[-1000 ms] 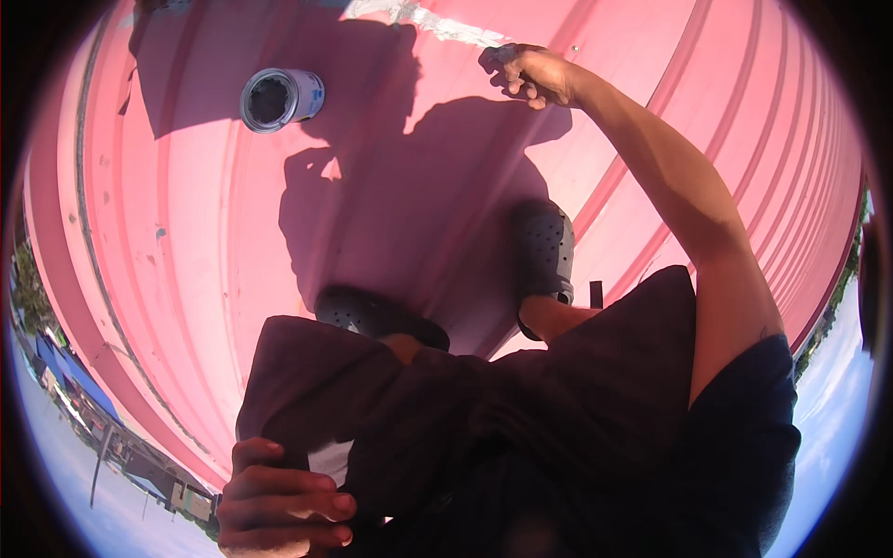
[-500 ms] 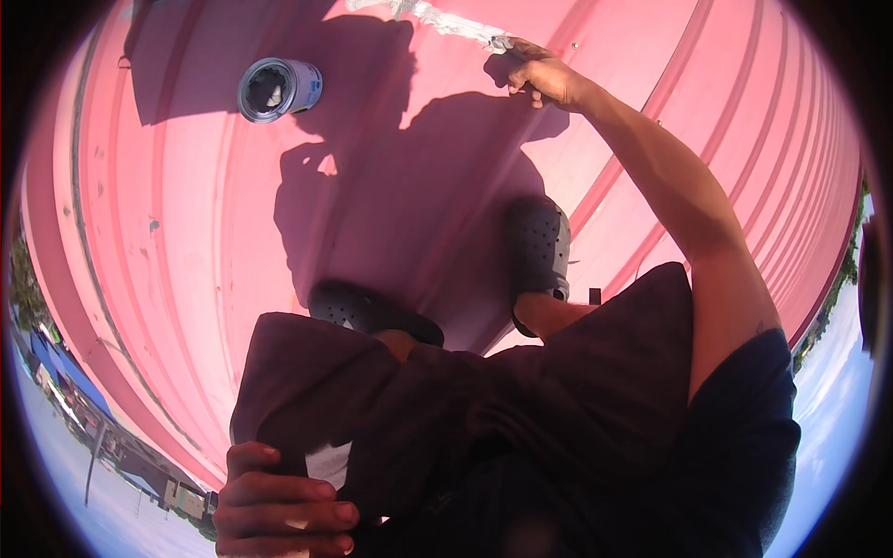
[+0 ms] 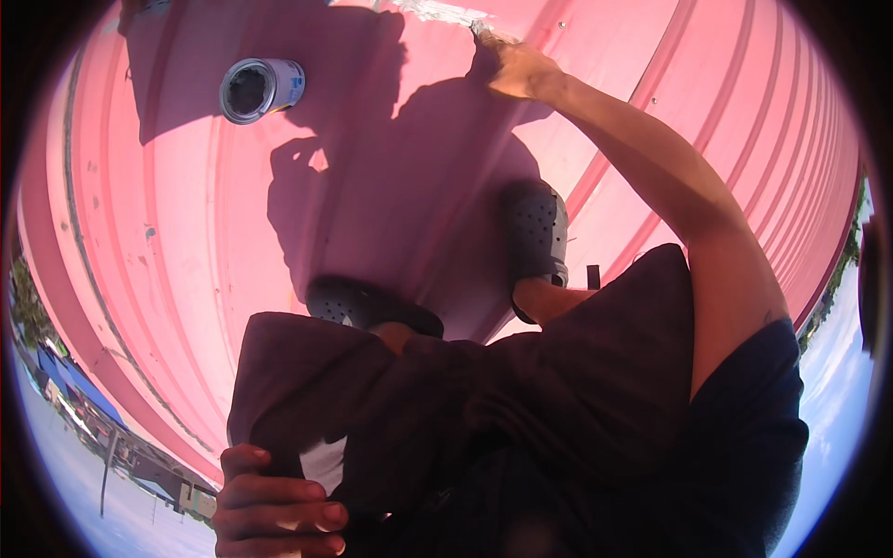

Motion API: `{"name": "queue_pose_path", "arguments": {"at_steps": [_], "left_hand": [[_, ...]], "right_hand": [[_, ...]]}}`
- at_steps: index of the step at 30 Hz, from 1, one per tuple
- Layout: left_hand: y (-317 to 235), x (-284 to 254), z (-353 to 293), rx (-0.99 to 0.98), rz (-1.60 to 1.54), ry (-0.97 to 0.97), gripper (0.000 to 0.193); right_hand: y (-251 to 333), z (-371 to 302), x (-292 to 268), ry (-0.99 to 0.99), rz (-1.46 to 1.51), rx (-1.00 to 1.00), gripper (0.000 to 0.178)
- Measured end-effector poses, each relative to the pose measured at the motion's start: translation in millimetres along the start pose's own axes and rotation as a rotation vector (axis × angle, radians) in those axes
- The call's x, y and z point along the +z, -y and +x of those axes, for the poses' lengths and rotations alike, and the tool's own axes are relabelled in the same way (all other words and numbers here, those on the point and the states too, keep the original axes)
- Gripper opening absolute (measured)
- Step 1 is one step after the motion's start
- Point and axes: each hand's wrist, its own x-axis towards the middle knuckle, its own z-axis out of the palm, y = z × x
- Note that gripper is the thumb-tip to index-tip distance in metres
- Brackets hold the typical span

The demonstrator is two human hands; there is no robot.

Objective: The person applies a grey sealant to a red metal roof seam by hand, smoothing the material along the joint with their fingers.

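Note:
My right hand (image 3: pixel 523 71) reaches out at the top, its fingers closed round a small paintbrush (image 3: pixel 480 30) that is mostly hidden. The whitish tip meets the end of a silvery-white coated streak (image 3: pixel 445 11) on the pink ribbed metal sheet (image 3: pixel 595 56). Left of that hand stands an opened paint can (image 3: pixel 279 84) with a pale side and grey smears inside its rim. My left hand (image 3: pixel 279 507) rests on my dark-clothed left leg, its fingers laid over the cloth and slightly apart. I make out nothing held in it.
I crouch on the ribbed sheet, with dark perforated clogs (image 3: pixel 538 223) on my feet. My shadow (image 3: pixel 391 195) covers much of the sheet before me. Raised ribs run across it, with small screw heads (image 3: pixel 654 100) at the right. Rooftops (image 3: pixel 79 381) and sky lie past the edges.
My right hand has moved slightly up and left with the paintbrush. The paint can appears a little farther left and higher as the view shifts. My left hand stays on the leg.

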Motion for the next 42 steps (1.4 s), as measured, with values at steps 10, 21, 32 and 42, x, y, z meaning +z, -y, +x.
{"name": "queue_pose_path", "arguments": {"at_steps": [10,21,32,42], "left_hand": [[-0.5,2.8,1.4,-0.032,-0.018,-0.034,0.037],[-0.8,16.0,-32.0,-0.169,0.144,-0.245,0.046],[4.7,9.9,-29.9,-0.158,0.113,-0.201,0.049],[6.0,-8.5,15.5,-0.096,-0.024,0.094,0.042]], "right_hand": [[-11.6,-11.6,4.8,0.011,-0.025,0.036,0.067],[-8.5,-21.9,-3.7,-0.09,-0.013,0.175,0.074],[17.5,-3.8,22.9,-0.092,0.018,0.0,0.092],[20.9,-1.7,21.8,-0.149,-0.165,-0.073,0.086]]}}
